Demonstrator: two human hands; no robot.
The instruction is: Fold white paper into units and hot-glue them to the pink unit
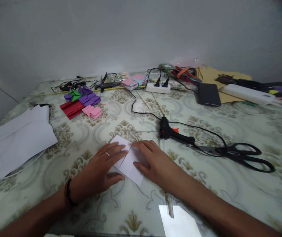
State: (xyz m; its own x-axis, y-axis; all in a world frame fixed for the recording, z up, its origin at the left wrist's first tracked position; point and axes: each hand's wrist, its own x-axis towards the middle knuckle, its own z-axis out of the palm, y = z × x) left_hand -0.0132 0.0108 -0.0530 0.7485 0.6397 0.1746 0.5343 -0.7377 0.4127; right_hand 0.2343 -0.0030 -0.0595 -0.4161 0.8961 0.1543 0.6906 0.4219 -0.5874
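A small piece of white folded paper (133, 171) lies slanted on the patterned table, with a crease or seam across its middle. My left hand (98, 168) rests its spread fingers on the paper's left part; a ring is on one finger, and its thumb lies on the table just below. From the other side my right hand (159, 163) lies over the paper's right part, thumb and index finger apart on its surface. That hand hides the paper's right edge. Close beyond it is a black glue gun (173, 131), lying on its side with its cord trailing.
Black-handled scissors (242, 154) lie at right. Large white sheets (22, 141) are at left, and coloured paper pieces (73, 108) sit behind them. A power strip (158, 88), a dark phone-like slab (209, 94) and cords line the back. White paper (180, 223) lies at the front.
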